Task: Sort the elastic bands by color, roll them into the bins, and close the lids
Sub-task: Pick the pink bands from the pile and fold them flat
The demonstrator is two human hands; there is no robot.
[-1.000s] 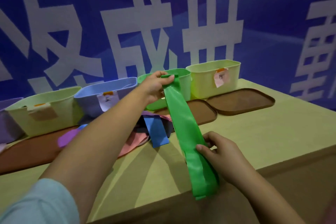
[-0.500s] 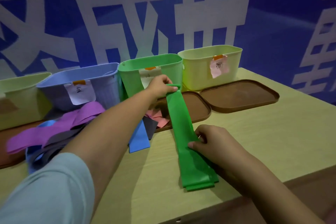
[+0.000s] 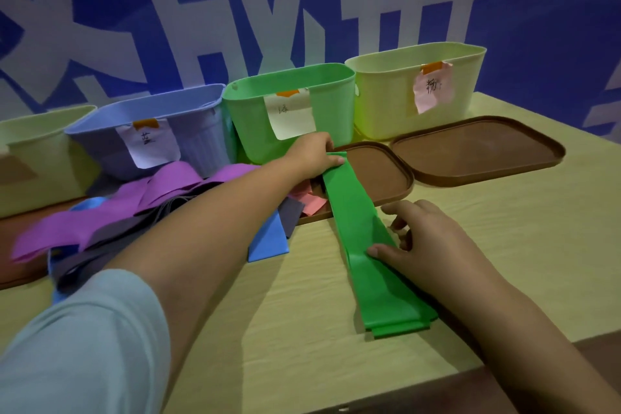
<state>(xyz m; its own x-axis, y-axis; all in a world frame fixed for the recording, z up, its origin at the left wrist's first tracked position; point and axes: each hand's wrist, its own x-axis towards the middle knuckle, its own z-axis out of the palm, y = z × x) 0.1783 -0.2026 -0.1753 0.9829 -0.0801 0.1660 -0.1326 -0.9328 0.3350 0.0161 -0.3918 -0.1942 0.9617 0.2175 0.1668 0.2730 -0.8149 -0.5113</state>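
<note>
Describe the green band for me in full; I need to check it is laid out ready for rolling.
The green band is a wide, flat, smooth strip, rubbery in look, doubled on itself in layers. It lies stretched out on the wooden table, its far end over the edge of a brown lid before the green bin, its near end close to the table edge. The left hand grips the far end; the right hand presses its middle. Not yet rolled.
</note>
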